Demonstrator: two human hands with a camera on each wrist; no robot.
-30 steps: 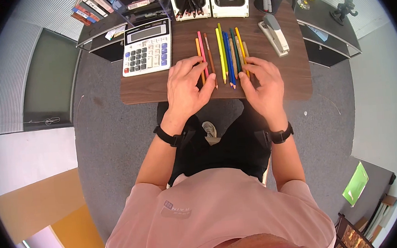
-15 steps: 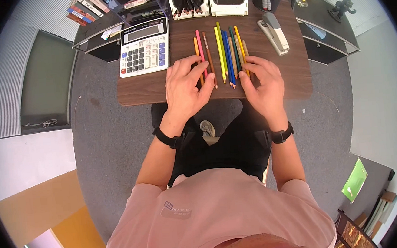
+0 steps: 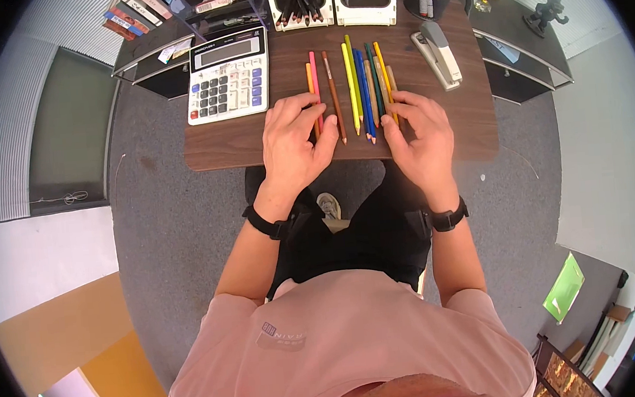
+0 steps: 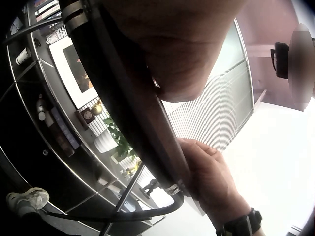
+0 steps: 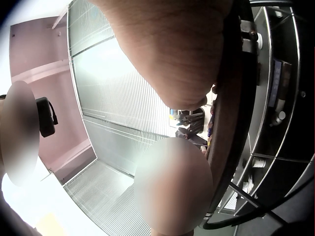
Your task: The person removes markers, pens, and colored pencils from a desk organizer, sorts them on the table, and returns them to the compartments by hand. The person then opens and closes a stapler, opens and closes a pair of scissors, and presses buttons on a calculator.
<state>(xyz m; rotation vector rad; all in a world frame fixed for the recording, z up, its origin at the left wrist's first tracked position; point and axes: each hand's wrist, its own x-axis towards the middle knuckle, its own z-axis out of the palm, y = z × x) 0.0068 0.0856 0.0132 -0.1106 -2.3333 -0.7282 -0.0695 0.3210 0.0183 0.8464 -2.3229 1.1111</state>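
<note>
Colored pencils lie side by side on the brown desk [image 3: 231, 147], tips toward me. My left hand [image 3: 294, 139] rests at the left group, its fingers over the lower parts of an orange pencil [image 3: 310, 81] and a pink pencil [image 3: 314, 75]. Close to its thumb lies a brown pencil [image 3: 334, 93]. Farther right are a yellow-green pencil [image 3: 350, 84], blue pencils [image 3: 366, 97] and several others. Bent loosely, the fingers of my right hand [image 3: 426, 132] touch the right end of this row, near a yellow pencil [image 3: 381, 63] and a tan pencil [image 3: 391, 79]. Both wrist views mostly show palm and desk edge.
Left of the pencils lies a calculator [image 3: 227, 79]; to the right, a stapler [image 3: 438, 54]. Behind stand white organizers [image 3: 365, 4], one with dark pencils [image 3: 302, 7], and a mesh pen cup [image 3: 421, 4]. The desk's front edge runs just below the hands.
My left hand has slid slightly left and toward me with the orange and pink pencils, widening their gap from the brown one. My right hand has hardly moved.
</note>
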